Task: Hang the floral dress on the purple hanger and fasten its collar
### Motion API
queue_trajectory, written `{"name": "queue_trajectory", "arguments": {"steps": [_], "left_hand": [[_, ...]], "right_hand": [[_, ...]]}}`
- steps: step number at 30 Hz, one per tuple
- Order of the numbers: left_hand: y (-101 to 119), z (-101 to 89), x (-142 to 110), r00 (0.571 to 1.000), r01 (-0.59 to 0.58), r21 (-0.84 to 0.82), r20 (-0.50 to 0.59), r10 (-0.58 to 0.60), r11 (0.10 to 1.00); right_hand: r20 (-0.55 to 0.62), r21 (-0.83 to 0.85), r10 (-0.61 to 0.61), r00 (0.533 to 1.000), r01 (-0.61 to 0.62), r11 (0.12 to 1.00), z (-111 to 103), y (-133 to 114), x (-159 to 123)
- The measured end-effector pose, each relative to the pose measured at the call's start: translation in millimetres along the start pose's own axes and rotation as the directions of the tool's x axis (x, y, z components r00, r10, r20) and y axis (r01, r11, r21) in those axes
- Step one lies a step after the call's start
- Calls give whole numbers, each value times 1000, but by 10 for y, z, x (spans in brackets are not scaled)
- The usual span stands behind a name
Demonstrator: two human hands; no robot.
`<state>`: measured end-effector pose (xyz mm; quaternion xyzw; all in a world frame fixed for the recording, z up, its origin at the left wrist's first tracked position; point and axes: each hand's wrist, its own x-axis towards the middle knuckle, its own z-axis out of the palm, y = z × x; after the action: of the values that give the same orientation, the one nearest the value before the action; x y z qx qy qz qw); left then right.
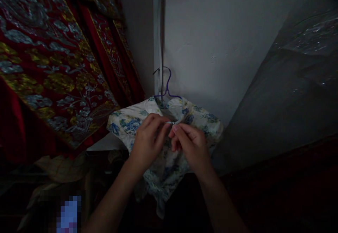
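Note:
A white shirt with blue flowers [206, 125] hangs on a thin purple hanger [168, 83] against the pale wall. At the front of its neckline, my left hand [150, 138] pinches one side of the collar edge. My right hand [191, 141] grips the other side with thumb and finger, close to the left fingertips. Between them shows a small dark-and-light spot on the collar edge, perhaps a fastener, too small to make out. The shirt's lower part hangs below my wrists, gathered to a point.
A red cloth with gold and silver embroidery [52, 60] hangs at the left. Grey, shiny plastic sheeting [285, 85] slopes along the right. A strap or cord [160, 32] runs down the wall to the hook. Dim, cluttered items lie at lower left.

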<state>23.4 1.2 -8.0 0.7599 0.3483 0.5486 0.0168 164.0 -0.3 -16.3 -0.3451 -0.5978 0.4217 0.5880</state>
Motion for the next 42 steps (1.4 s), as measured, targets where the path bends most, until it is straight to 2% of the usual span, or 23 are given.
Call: {"name": "queue_trajectory", "arguments": {"steps": [2, 4, 7, 9, 10, 11, 13, 14, 16, 17, 19, 20, 21, 25, 27, 29, 31, 33, 34, 36, 38, 40, 42], "left_hand": [[23, -16, 53, 999, -27, 62, -33, 29, 998], [21, -92, 66, 989, -22, 110, -146, 38, 994], [-81, -363, 124, 915, 109, 64, -397, -75, 992], [-220, -593, 158, 812, 190, -169, -527, -252, 967], [-300, -695, 145, 753, 200, -343, -546, -368, 918], [-381, -773, 98, 697, 202, -524, -516, -497, 827], [-518, -833, -122, 578, 207, -801, -363, -731, 562], [-568, -807, -291, 507, 225, -878, -265, -820, 423], [-629, -660, -699, 347, 219, -936, -189, -919, 275], [-642, -554, -905, 293, 206, -950, -168, -941, 233], [-639, -333, -1238, 241, 226, -957, -124, -963, 180], [-625, -239, -1346, 240, 245, -953, -118, -964, 178], [-603, -166, -1413, 263, 288, -940, -107, -959, 184], [-495, -86, -1453, 415, 563, -761, -76, -907, 322], [-464, -102, -1485, 465, 667, -635, -54, -884, 390], [-452, -98, -1565, 472, 721, -563, -28, -881, 404], [-438, -73, -1648, 428, 730, -577, -30, -903, 366], [-396, -47, -1673, 405, 663, -679, -31, -914, 316], [-358, -39, -1653, 418, 601, -742, -25, -908, 297], [-239, -31, -1554, 497, 482, -835, 10, -867, 267], [-71, -29, -1411, 608, 453, -848, 67, -791, 276], [121, -31, -1266, 715, 504, -787, 149, -683, 355], [290, -51, -1141, 796, 548, -654, 216, -565, 522]], "right_hand": [[-42, -85, -55, 998, 51, 995, -7, 155, 51], [-60, -165, -38, 997, 28, 986, -26, 358, 80], [-48, -166, 85, 995, -91, 982, -66, 608, 28], [-40, -104, 146, 988, -149, 983, -84, 688, -78], [-37, -73, 172, 984, -174, 982, -83, 706, -150], [-32, -45, 198, 980, -200, 979, -72, 715, -233], [-18, 5, 249, 968, -249, 968, -20, 721, -425], [-11, 34, 273, 962, -272, 962, 21, 721, -527], [11, 98, 313, 950, -312, 945, 120, 708, -719], [33, 124, 331, 943, -332, 935, 168, 690, -797], [103, 146, 353, 930, -365, 919, 238, 619, -893], [141, 138, 357, 923, -375, 917, 252, 568, -911], [171, 122, 356, 919, -379, 918, 252, 513, -912], [159, 49, 357, 920, -369, 928, 150, 389, -884], [128, 33, 372, 919, -379, 925, 91, 456, -938], [121, 15, 412, 903, -416, 909, 54, 602, -1045], [142, -35, 467, 873, -467, 884, 35, 774, -1156], [115, -107, 469, 876, -458, 882, 20, 912, -1216], [62, -138, 435, 898, -424, 895, 9, 954, -1218], [-75, -174, 325, 943, -333, 927, -16, 979, -1171], [-121, -113, 278, 953, -291, 950, -26, 937, -1087], [1, 59, 341, 940, -341, 938, 1, 858, -1010], [182, 256, 410, 894, -445, 858, 64, 766, -956]]}}
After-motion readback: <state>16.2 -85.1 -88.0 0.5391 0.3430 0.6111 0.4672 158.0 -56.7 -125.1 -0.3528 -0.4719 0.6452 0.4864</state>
